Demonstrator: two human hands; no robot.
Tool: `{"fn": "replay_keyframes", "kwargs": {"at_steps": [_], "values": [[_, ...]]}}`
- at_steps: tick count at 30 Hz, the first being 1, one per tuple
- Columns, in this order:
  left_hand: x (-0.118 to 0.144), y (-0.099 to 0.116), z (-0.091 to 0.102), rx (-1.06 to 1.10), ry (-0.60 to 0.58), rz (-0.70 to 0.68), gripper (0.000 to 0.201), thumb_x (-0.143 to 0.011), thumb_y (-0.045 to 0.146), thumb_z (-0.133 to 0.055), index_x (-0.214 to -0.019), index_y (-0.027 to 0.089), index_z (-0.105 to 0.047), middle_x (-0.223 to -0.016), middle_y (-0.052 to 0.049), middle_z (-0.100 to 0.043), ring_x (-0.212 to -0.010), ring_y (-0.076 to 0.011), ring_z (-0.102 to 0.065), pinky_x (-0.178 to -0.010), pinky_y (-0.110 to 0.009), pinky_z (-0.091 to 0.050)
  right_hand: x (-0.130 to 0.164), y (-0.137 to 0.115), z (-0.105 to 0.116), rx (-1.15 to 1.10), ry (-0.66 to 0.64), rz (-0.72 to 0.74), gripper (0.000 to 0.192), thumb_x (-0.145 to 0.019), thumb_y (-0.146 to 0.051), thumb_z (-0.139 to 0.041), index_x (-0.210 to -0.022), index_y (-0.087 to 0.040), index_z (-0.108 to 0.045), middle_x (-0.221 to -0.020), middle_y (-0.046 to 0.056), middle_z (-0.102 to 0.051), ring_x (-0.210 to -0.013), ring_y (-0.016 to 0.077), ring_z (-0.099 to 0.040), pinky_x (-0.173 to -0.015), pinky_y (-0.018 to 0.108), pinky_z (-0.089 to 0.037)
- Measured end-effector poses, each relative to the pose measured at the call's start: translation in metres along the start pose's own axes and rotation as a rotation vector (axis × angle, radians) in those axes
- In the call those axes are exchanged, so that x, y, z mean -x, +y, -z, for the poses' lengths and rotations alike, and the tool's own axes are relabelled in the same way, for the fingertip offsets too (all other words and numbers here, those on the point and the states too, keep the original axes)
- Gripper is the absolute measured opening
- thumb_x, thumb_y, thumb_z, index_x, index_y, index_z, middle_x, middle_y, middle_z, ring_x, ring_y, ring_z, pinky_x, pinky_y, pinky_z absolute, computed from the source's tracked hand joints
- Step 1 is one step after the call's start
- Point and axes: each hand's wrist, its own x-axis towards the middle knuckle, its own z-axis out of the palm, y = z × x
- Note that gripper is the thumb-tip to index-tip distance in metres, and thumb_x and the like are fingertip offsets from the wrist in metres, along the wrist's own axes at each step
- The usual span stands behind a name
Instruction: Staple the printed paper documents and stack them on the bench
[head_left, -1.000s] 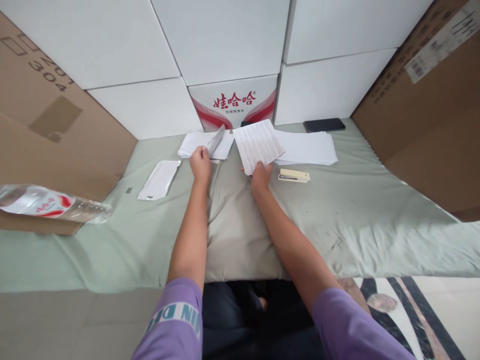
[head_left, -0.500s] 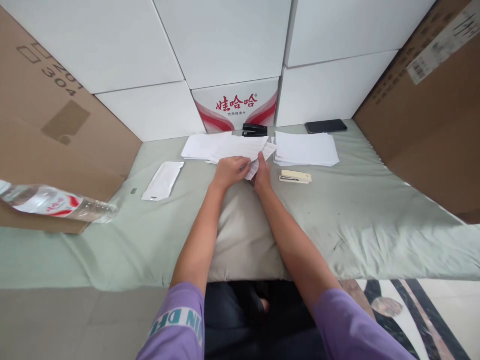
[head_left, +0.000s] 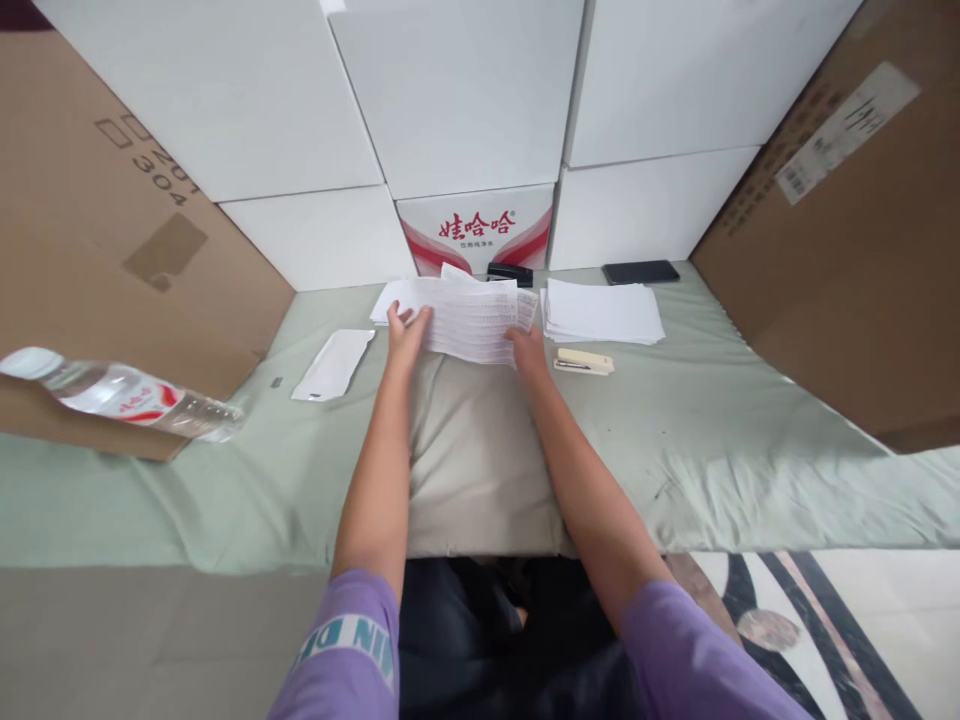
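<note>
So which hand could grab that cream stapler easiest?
Probably the right hand. It rests on the printed sheets' right edge, right beside the cream stapler. The left hand is on the sheets' far side and would have to cross over.
</note>
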Motion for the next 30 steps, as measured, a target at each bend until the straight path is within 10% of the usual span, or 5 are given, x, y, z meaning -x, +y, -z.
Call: {"fn": "replay_keyframes", "kwargs": {"at_steps": [6, 10, 14, 21, 30], "values": [[0.017, 0.000, 0.028, 0.222, -0.302, -0.109, 0.052, -0.067, 0.050, -0.079, -0.105, 0.018, -0.065, -0.118, -0.013, -0.070, -0.117, -0.0271, -0.065, -0.097, -0.038, -0.054, 0.031, -0.031, 0.027, 0.047, -0.107, -0.004, 0.009, -0.065, -0.032, -0.054, -0.067, -0.023, -0.056, -0.068, 0.001, -0.059, -0.074, 0.0220, -0.055, -0.075, 0.036, -0.052], [0.040, -0.002, 0.031, 0.250, -0.335, -0.214, 0.055, -0.067, 0.045, -0.082, -0.112, 0.022, -0.061, -0.144, -0.013, -0.057, -0.136, -0.0275, -0.053, -0.105, -0.038, -0.049, 0.052, -0.027, 0.053, 0.072, -0.238, 0.033, 0.013, -0.067, -0.030, -0.055, -0.071, -0.021, -0.063, -0.077, 0.002, -0.066, -0.082, 0.0247, -0.059, -0.081, 0.039, -0.051], [0.055, -0.006, 0.020, 0.362, -0.410, -0.127, 0.066, -0.065, 0.051, -0.083, -0.116, 0.024, -0.053, -0.122, -0.014, -0.071, -0.118, -0.0265, -0.067, -0.100, -0.042, -0.053, 0.064, -0.026, 0.061, 0.094, -0.253, 0.081, 0.021, -0.069, -0.026, -0.055, -0.082, -0.021, -0.071, -0.088, 0.003, -0.071, -0.090, 0.0267, -0.064, -0.088, 0.042, -0.050], [0.060, -0.011, 0.019, 0.248, -0.271, -0.107, 0.055, -0.061, 0.055, -0.082, -0.098, 0.017, -0.068, -0.102, -0.012, -0.076, -0.099, -0.0286, -0.072, -0.090, -0.041, -0.058, 0.084, -0.058, 0.059, 0.161, -0.412, 0.203, 0.050, -0.072, -0.021, -0.062, -0.122, -0.025, -0.065, -0.119, 0.005, -0.072, -0.104, 0.0267, -0.066, -0.097, 0.043, -0.049], [0.065, -0.020, 0.034, 0.200, -0.171, -0.145, 0.062, -0.062, 0.061, -0.083, -0.102, 0.017, -0.067, -0.104, -0.011, -0.074, -0.098, -0.0249, -0.072, -0.089, -0.035, -0.058, 0.076, -0.048, 0.063, 0.084, -0.262, 0.181, 0.034, -0.078, -0.029, -0.060, -0.109, -0.022, -0.070, -0.101, 0.003, -0.072, -0.096, 0.0251, -0.064, -0.090, 0.040, -0.050]]}}
